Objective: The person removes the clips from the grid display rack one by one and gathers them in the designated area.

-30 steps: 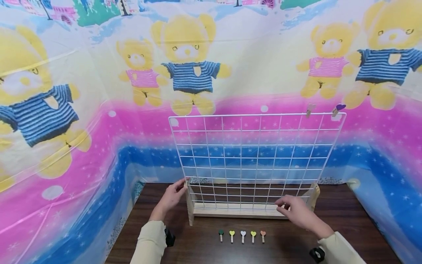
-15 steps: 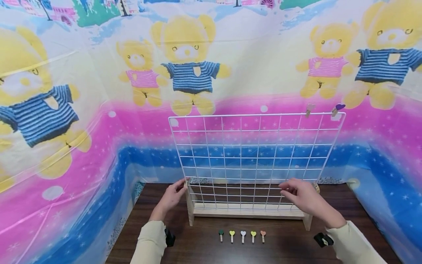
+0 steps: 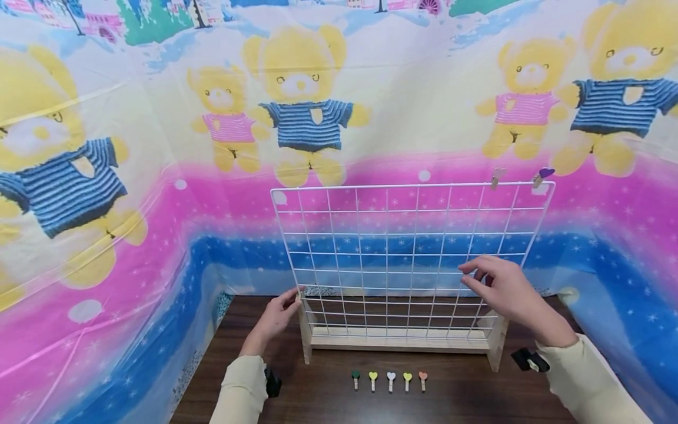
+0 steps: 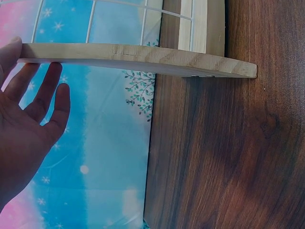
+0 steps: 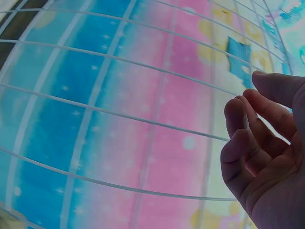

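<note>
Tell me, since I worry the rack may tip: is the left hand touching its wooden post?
Touching. In the left wrist view the left hand has straight fingertips laid against the end of the wooden post, with no gap visible.

The right hand (image 5: pixel 271 162) fills the lower right corner, its fingers (image 5: pixel 240 119) loosely curled and holding nothing. Just beside them, the white wire grid (image 5: pixel 119 114) runs across the whole view, its thin wires curving from lower left to upper right. Whether a fingertip touches a wire cannot be told. Behind the grid hangs a cloth (image 5: pixel 157 95) banded blue, pink and pale yellow, dotted with small white stars.
</note>
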{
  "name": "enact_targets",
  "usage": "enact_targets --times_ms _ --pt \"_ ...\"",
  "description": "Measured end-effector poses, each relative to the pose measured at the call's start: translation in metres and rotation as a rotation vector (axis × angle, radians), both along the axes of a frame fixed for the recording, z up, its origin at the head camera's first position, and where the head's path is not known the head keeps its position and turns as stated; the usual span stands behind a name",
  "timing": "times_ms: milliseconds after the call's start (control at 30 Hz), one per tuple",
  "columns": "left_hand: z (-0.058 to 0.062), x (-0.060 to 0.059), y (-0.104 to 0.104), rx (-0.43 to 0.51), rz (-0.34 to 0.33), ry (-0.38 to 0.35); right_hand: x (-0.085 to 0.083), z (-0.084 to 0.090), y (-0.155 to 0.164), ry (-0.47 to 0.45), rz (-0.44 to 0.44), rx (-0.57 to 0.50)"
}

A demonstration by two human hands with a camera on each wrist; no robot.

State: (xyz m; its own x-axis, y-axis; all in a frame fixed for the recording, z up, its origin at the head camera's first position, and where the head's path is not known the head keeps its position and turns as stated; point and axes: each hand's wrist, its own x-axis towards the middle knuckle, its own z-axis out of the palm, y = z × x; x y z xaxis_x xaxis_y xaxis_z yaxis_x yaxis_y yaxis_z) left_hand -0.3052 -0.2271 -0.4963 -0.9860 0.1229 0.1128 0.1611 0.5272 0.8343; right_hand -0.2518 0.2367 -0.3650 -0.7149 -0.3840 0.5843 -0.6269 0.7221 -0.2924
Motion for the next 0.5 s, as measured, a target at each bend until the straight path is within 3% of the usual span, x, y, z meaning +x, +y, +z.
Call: enact_targets --times_ms 500 --pt "-0.003 -0.003 0.0 -0.007 0.009 0.017 0.0 0.06 0.005 0.175 -0.042 -0.039"
